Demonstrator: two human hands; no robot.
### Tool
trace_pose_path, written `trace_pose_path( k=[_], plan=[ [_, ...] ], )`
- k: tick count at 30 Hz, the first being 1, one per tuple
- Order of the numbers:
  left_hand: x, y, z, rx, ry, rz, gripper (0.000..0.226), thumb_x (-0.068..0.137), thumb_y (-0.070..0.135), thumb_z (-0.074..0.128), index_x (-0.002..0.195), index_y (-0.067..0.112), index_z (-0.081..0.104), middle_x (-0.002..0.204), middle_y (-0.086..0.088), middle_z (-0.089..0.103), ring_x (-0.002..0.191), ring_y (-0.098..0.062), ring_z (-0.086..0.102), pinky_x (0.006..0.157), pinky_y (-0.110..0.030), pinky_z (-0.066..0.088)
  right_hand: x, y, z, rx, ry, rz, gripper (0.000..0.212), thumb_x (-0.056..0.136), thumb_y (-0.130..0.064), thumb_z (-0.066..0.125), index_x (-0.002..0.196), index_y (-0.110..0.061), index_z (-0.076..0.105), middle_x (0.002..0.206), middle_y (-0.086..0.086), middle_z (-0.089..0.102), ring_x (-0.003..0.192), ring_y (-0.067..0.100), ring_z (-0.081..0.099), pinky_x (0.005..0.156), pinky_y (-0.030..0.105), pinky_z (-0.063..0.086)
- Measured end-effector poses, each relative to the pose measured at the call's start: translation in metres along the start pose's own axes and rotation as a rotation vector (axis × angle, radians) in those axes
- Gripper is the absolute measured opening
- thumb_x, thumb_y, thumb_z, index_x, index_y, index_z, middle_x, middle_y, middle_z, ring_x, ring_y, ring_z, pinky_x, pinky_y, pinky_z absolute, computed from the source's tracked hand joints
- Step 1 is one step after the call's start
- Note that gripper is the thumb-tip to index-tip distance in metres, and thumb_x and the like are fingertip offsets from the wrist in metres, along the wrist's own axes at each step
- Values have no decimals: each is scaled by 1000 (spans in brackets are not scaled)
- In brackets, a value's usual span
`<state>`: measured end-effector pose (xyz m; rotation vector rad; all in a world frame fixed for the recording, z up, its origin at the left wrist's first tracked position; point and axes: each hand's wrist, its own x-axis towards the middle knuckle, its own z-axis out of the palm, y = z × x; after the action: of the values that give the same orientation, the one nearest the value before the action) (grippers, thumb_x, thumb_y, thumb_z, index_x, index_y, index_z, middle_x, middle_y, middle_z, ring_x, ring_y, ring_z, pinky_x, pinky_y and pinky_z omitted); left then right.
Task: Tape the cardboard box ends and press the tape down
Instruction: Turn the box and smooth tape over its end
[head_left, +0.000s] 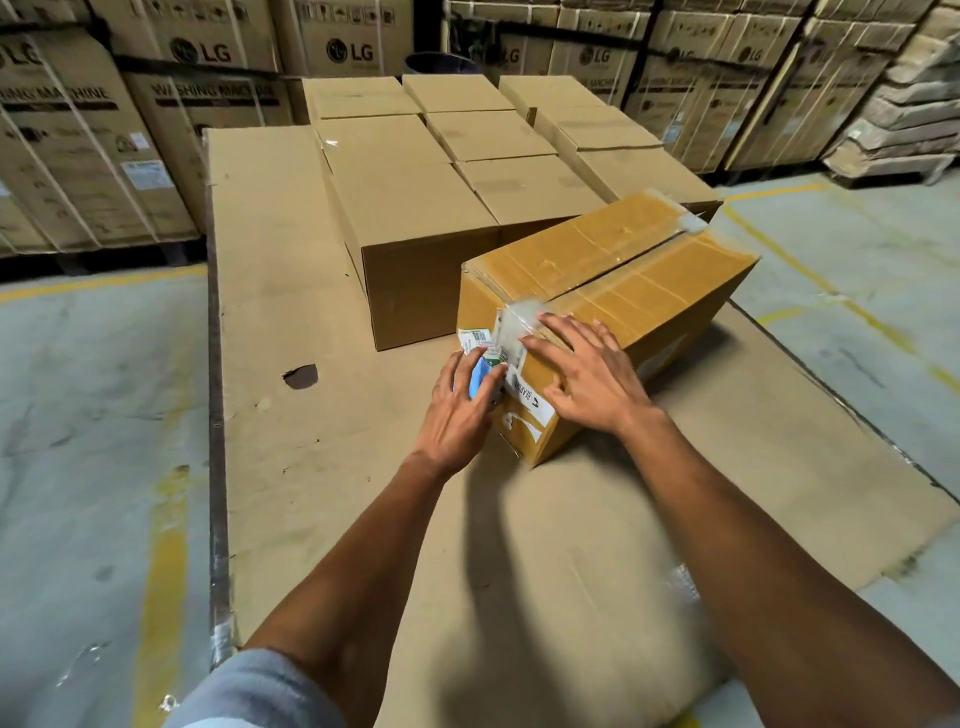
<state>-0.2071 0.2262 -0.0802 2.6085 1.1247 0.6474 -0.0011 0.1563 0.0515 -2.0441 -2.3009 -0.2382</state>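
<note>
the cardboard box (613, 312) lies at an angle on a big flat cardboard sheet (291, 322), just beside a row of plain closed cartons (415, 208). clear tape (519, 319) goes over the near top edge of the box and down its end face, and another piece sits at the far end of the top seam. the right hand (582, 371) lies flat on the near end, fingers spread open, pressing on the tape. the left hand (460, 410) is at the left corner of the same end, its fingers curled around a small blue object (479, 378); what this object is i cannot tell. tall lg washing machine boxes (197, 67) stand behind.
</note>
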Motion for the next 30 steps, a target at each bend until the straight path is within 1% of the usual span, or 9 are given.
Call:
trace_pose_path(
  k=[2,7,11,15,19,22,24,27,30],
  plan=[
    [-1,-6,5,-33,-11,-6,83,94,8,79,166,18,38,173,-22,28,154,-52,35,119,-61,47,1,-2,1,-23,6,4,71,88,-31,60,157,-37,44,169,3,34,152,28,39,126,63,27],
    [6,-17,8,-110,16,26,81,95,7,76,164,17,35,175,-9,36,142,-39,51,115,-54,50,4,-5,4,-59,29,17,71,86,-31,59,155,-37,44,166,4,36,149,27,42,125,62,29],
    [4,-19,8,-112,2,7,68,102,11,67,161,22,36,180,0,27,146,-38,43,110,-55,49,5,-10,2,-91,27,36,75,85,-32,63,157,-36,42,165,7,38,148,29,43,124,63,30],
    [-3,-18,5,-55,13,45,72,100,9,62,166,20,34,179,-5,28,146,-42,43,105,-55,49,9,-23,-2,-137,13,78,84,82,-34,66,160,-33,35,165,7,39,143,32,47,118,64,37],
    [-6,-17,1,-23,-2,55,78,99,12,62,169,21,28,180,-4,25,145,-43,40,94,-53,50,23,-31,-9,-187,22,137,88,87,-46,67,162,-28,25,163,8,38,132,31,52,102,56,51],
    [-5,-18,-3,9,-14,83,83,98,17,66,170,19,26,180,-5,26,146,-42,38,90,-52,53,36,-35,-12,-227,-10,182,94,88,-61,67,163,-27,21,165,6,34,131,31,50,92,52,52],
    [-3,-20,-6,62,-38,107,84,97,22,69,171,17,29,180,-6,27,151,-40,36,91,-50,53,43,-38,-12,-261,-55,191,102,86,-68,68,165,-29,17,169,3,29,134,32,46,92,53,52],
    [0,-24,-9,137,-65,143,81,98,25,65,171,15,30,181,-7,26,163,-36,31,92,-47,50,52,-41,-11,-318,-102,206,112,82,-76,68,167,-30,12,172,2,25,138,34,41,94,54,50],
    [3,-28,-8,176,-65,183,78,100,23,58,172,12,29,182,-7,22,169,-26,23,92,-45,48,57,-42,-10,-329,-120,230,111,83,-75,68,167,-29,11,172,1,24,141,35,37,97,56,49]
  ],
)
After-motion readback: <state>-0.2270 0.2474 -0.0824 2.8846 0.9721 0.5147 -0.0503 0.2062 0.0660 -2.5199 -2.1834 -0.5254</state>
